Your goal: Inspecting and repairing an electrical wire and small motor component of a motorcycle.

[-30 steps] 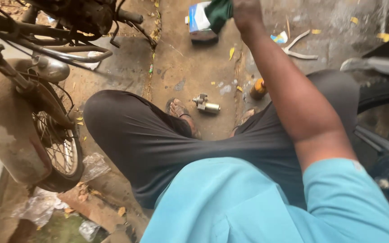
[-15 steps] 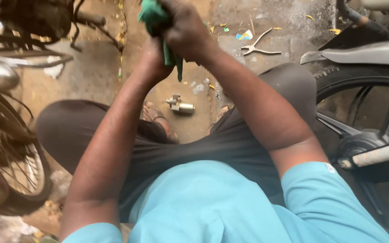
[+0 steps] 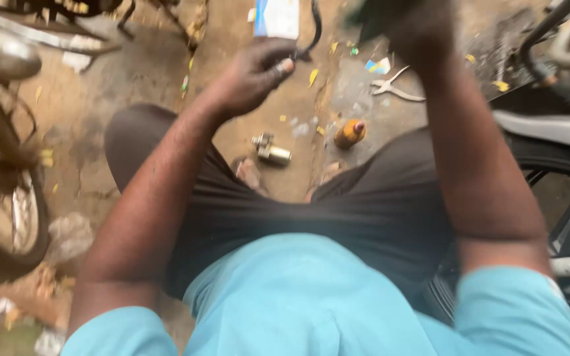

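Fingers (image 3: 278,66) pinch black cable (image 3: 313,33) — blue-white box (image 3: 276,16) behind.

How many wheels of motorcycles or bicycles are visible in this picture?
2. One spoked wheel is at the left edge, beside the person's left arm. One black cast wheel is at the right edge, behind the right arm. Both are partly cut off; others may lie outside the view.

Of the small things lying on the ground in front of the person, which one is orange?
The orange one is the small bottle lying between the knees. The metal part to its left is silver and brass coloured, and the pliers beyond it are pale metal.
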